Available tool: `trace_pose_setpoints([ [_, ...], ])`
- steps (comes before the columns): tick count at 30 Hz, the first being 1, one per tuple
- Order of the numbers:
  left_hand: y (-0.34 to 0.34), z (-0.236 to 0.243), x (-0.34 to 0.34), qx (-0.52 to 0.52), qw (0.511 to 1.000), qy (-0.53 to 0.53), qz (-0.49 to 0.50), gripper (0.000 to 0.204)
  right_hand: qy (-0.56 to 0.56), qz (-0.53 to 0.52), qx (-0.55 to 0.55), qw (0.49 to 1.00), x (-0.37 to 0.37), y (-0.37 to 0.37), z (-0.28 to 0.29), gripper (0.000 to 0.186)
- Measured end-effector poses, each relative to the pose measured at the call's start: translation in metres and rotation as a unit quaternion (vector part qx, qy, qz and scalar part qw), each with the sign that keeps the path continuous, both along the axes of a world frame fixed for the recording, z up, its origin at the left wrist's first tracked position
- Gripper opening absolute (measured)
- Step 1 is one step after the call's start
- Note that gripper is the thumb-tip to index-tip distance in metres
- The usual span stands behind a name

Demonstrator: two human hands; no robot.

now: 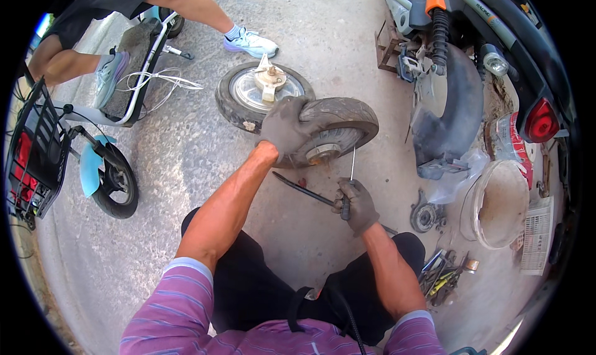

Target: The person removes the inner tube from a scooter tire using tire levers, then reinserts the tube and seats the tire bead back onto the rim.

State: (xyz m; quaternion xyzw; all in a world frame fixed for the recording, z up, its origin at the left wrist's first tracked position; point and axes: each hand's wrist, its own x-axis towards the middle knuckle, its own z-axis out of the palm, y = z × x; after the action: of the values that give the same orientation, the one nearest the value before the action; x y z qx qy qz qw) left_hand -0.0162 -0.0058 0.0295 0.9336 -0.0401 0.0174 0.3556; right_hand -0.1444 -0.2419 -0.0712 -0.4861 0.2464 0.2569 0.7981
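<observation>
My left hand (287, 130), in a dark work glove, is wrapped over the tyre of a dusty scooter wheel (343, 114) and holds it tilted above the ground. In my right hand (360, 211), also gloved, is a screwdriver (354, 164) with a dark handle. Its thin metal shaft points up, and the tip meets the wheel near the rim's right edge; whether it sits under the tyre I cannot tell. Just behind lies a second wheel (239, 97) with a pale hub on top. A long black bar (304, 188) slants beneath the held wheel and passes behind my right hand.
To the right stand a motorbike (456, 113), a dirty white bucket (496, 205), a round metal part (424, 217) and a pile of hand tools (444, 277). At the left, a person's shoe (251, 43) is near the wheels, beside a scooter (133, 76) and a white cable (158, 82).
</observation>
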Motion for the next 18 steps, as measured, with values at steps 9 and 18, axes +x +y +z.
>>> trace_pose_setpoints([
  [9, 0.028, -0.019, 0.004, -0.046, 0.997, 0.064, -0.006, 0.098, -0.015, 0.038, -0.038, 0.998, 0.001, 0.003, -0.012, 0.031],
  [18, 0.009, -0.003, 0.019, -0.018, 0.996, 0.087, -0.021, 0.097, 0.003, -0.004, 0.000, 1.000, 0.019, 0.065, -0.055, 0.049],
])
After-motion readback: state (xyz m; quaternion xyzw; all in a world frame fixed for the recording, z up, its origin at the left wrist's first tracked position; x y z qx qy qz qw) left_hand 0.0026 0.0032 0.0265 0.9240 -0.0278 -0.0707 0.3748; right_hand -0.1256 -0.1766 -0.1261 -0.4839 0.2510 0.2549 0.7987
